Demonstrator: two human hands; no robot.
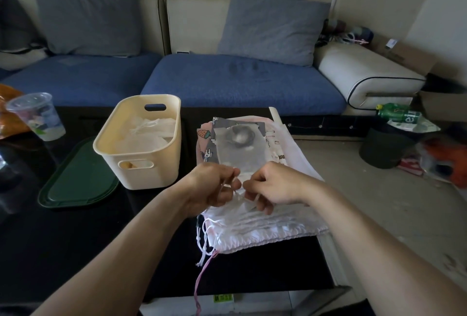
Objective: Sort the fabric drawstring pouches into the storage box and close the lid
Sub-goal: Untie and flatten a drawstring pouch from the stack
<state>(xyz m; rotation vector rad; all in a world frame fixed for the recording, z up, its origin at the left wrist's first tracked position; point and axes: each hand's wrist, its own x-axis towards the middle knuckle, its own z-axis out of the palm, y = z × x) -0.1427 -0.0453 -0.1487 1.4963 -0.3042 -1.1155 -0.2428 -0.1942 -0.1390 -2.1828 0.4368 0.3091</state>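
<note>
A cream storage box stands open on the dark table, with pale sheer pouches inside. Its dark green lid lies flat to the box's left. To the right lies a pile of fabric drawstring pouches, white and patterned. On top of the pile lies a sheer grey pouch. My left hand and my right hand meet at its near edge, each pinching its thin white drawstring. Cords trail off the pile's front.
A clear plastic cup stands at the table's left. A blue sofa with cushions runs behind the table. On the floor to the right are a dark bin, a green bottle and clutter.
</note>
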